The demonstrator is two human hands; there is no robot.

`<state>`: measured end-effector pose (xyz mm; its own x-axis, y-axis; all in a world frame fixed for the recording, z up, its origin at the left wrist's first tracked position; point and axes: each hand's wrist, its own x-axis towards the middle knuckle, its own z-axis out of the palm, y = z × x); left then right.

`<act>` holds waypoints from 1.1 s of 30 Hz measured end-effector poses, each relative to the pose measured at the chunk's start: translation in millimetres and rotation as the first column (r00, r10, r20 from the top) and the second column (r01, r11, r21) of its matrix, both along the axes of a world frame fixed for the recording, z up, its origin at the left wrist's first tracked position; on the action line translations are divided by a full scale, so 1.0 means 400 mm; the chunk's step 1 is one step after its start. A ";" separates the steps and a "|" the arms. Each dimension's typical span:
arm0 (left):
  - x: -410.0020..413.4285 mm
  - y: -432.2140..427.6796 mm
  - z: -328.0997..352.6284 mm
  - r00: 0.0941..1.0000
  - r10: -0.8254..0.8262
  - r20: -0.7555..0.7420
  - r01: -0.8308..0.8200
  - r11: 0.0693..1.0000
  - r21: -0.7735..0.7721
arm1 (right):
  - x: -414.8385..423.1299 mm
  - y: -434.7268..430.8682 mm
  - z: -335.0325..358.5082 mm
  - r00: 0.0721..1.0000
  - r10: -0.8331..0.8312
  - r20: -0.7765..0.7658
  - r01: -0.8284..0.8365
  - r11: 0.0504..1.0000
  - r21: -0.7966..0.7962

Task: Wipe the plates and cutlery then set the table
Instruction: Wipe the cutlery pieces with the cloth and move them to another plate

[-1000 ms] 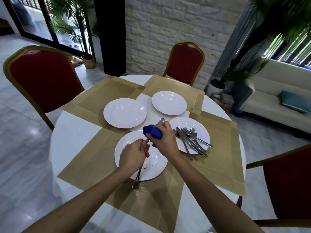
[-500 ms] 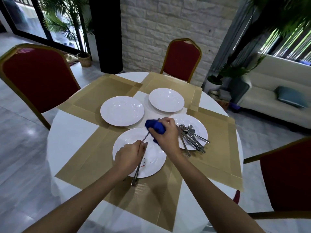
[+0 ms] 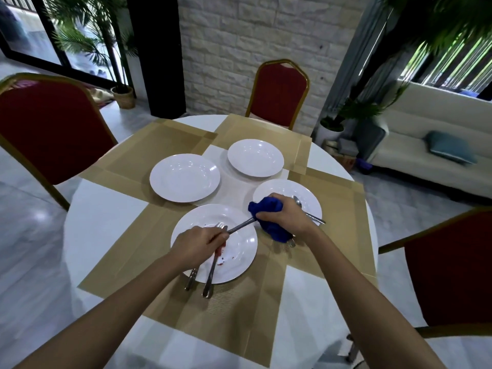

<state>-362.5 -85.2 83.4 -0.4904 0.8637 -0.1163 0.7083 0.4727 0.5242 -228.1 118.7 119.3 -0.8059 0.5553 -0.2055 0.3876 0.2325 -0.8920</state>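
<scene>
I saw the left hand (image 3: pixel 198 246) curled round a slim steel utensil (image 3: pixel 239 226) above the near round white plate (image 3: pixel 239 262), which bore red smears and two more steel handles (image 3: pixel 209 284) overhanging its near rim. The right hand (image 3: pixel 287 215) gripped a crumpled blue cloth (image 3: pixel 266 207) wrapped about that utensil's far end, beside the right-hand white plate (image 3: pixel 279 187) holding a steel spoon (image 3: pixel 296 201), on tan woven placemats (image 3: pixel 133 155).
</scene>
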 end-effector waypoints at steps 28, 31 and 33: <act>0.047 -0.019 -0.158 0.977 0.125 -0.175 -0.157 0.970 -0.184 | 0.098 0.090 -0.150 0.329 -0.921 0.208 0.892 0.230 -0.389; 0.057 -0.011 -0.154 0.980 0.140 -0.144 -0.166 0.967 -0.191 | 0.094 0.098 -0.143 0.390 -0.896 0.210 0.893 0.313 -0.323; 0.058 -0.009 -0.155 0.981 0.174 -0.081 -0.186 0.965 -0.185 | 0.088 0.097 -0.135 0.409 -0.892 0.194 0.888 0.339 -0.311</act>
